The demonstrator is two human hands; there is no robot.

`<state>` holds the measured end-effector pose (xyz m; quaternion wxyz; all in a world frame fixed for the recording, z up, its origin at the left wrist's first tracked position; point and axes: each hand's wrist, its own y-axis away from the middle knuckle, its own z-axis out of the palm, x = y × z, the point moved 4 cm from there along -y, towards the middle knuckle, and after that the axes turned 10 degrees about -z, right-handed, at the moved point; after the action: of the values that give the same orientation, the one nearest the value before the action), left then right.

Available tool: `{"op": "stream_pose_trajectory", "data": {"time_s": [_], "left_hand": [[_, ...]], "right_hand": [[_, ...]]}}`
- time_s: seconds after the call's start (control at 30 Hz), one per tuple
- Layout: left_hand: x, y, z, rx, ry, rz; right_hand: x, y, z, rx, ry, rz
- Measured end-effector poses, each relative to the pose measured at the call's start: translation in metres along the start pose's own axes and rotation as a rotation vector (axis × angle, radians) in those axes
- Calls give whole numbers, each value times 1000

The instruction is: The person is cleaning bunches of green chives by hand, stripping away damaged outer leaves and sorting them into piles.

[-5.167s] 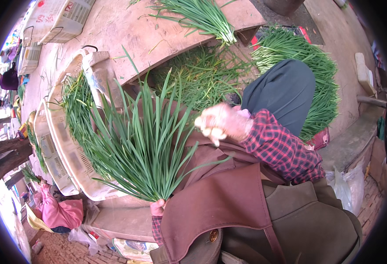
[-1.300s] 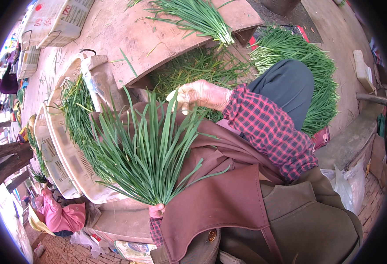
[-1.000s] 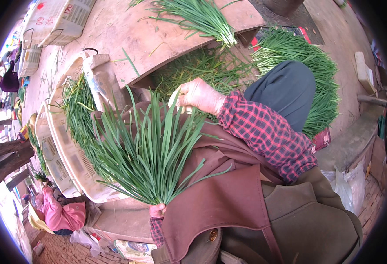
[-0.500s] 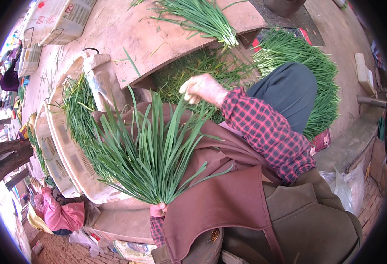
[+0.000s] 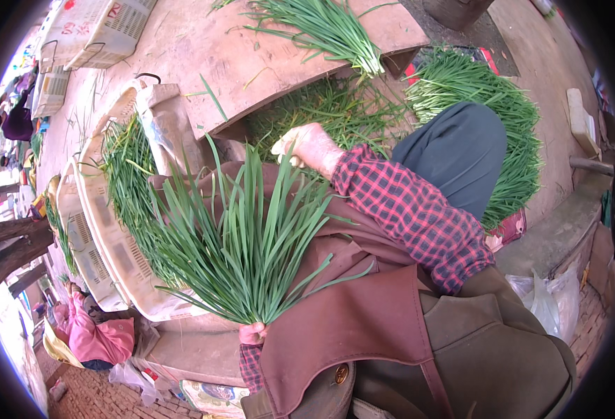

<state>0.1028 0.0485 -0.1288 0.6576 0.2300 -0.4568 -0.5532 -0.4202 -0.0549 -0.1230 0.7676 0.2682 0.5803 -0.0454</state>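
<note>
My left hand is closed around the base of a large bunch of garlic chives, whose long flat green leaves fan out over my lap. Curled beside the upper leaf tips is my right hand, its fingertips pale and pressed together. Whatever they pinch is too small to make out, though a leaf tip runs close to them. Loose, partly yellowed trimmings lie beyond this hand, below the edge of a wooden board. A brown apron covers my front.
Another chive bunch lies on the board. A large chive pile spreads beyond my knee at the right. More chives fill a white plastic crate on the left. Stacked crates stand far left; a person in pink sits lower left.
My right hand has shifted left and slightly down along the leaf tips. The left hand keeps its hold on the chives.
</note>
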Motion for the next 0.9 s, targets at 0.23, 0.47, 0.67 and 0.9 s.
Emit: {"op": "stream_pose_trajectory", "data": {"time_s": [0.23, 0.47, 0.67, 0.9], "left_hand": [[-16, 3, -39, -251, 239, -268], [-12, -4, -30, -315, 265, -162], [-5, -3, -24, -386, 183, -176], [11, -1, 21, -28, 61, -119]], "right_hand": [[-13, 8, -26, 266, 436, -696], [-47, 18, -76, -12, 79, -125], [-57, 62, -51, -321, 518, -101], [-8, 61, -18, -470, 363, -300]]}}
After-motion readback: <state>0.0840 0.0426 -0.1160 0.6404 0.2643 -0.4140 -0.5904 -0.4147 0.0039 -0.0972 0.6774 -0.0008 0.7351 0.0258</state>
